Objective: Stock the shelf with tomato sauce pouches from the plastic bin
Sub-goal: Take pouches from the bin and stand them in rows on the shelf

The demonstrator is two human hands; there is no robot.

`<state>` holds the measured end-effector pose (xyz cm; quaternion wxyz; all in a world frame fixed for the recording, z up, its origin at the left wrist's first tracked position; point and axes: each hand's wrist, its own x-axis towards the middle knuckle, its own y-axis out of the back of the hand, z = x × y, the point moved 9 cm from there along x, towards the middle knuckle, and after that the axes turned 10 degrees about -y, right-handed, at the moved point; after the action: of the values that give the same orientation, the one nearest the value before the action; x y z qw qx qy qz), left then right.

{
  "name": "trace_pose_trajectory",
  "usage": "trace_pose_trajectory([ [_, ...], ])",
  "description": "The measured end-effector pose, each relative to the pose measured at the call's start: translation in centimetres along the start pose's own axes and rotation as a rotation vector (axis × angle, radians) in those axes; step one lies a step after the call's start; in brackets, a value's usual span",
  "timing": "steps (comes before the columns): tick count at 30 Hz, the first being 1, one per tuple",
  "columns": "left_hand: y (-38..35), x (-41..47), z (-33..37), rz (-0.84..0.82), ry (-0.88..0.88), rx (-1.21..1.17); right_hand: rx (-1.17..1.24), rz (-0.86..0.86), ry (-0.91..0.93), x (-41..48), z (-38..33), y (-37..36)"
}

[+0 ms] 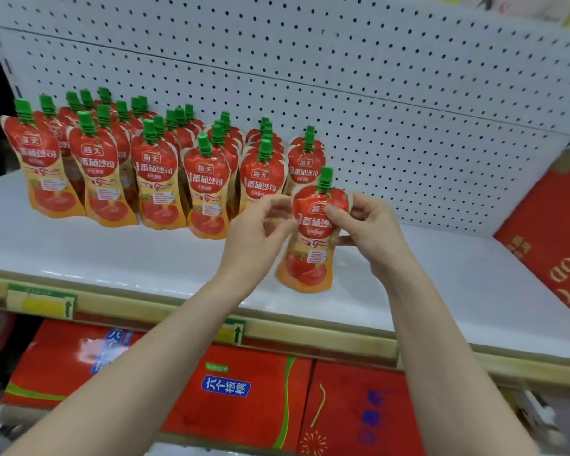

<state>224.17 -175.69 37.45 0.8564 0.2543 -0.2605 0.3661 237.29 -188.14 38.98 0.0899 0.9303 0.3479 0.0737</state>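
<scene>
– At centre right of the frame, you hold one tomato sauce pouch (313, 238) over the front part of the shelf (112, 251), just in front of the right-hand end of the stocked pouches (158, 172). Your right hand (372, 232) pinches its upper right edge, with the thumb on the printed face.

– Your left hand (257, 232) curls its fingers at the pouch's left shoulder. Blur hides whether they pinch the edge or only touch it, so that cannot be told.

– By the look of it, you are in the placing step. The pouch is out of the plastic bin, which is not in view, and it is not yet released. Whether its base already rests on the shelf is unclear.

– It stands cap-up. The green cap (325, 177) points toward the top of the frame and the long axis runs near vertical, with the top leaning a little to the right. The label faces you, as in the stocked rows.

– Your next move probably calls for straightening that lean and seating the base flat, in line with the last column at frame centre, which looks shorter than those to the left.

– Keep the label forward. The pouch looks soft and may tip, so let go only once it stands by itself.
</scene>
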Motion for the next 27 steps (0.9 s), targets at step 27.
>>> trace_pose_trajectory([
  [27,1.0,7.4,-0.8,-0.114,-0.458,0.859,-0.079,0.185,-0.049,14.1,2.8,-1.3],
])
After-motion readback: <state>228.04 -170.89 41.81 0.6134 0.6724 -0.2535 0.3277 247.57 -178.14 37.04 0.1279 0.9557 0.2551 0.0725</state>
